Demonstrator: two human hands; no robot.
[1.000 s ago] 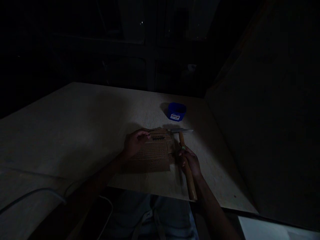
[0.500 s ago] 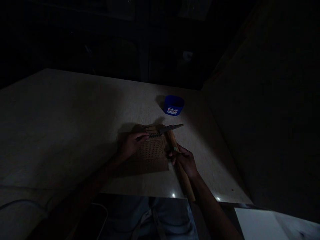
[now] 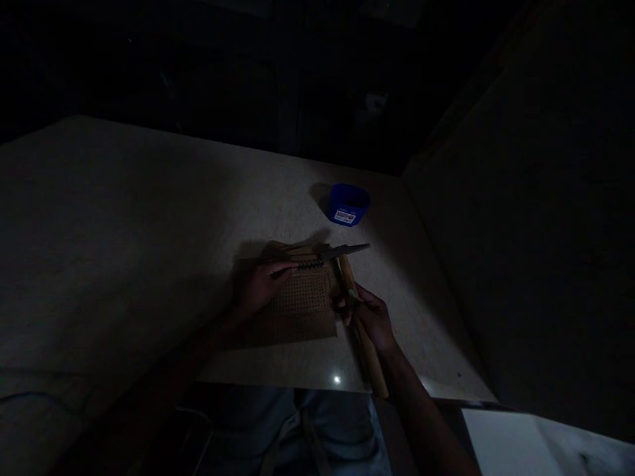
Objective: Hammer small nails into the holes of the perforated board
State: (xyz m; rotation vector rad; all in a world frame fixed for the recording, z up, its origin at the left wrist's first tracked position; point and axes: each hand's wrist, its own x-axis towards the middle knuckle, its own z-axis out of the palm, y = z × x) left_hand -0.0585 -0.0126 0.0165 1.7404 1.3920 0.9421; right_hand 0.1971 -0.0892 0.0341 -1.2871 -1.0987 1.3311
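Head view: right hand (image 3: 374, 320) grips hammer (image 3: 369, 352), left hand (image 3: 260, 284) over cardboard (image 3: 305, 295).

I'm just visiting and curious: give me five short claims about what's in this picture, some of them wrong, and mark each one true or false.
1. The right hand grips a hammer. True.
2. The hammer's handle is blue plastic. False: the handle looks like wood.
3. A blue tub stands on the table, beyond the cardboard. True.
4. The left hand is inside the tub. False: the left hand is at the cardboard, its fingertips near a row of dark pieces.
5. The cardboard shows rows of small dark dots. True.
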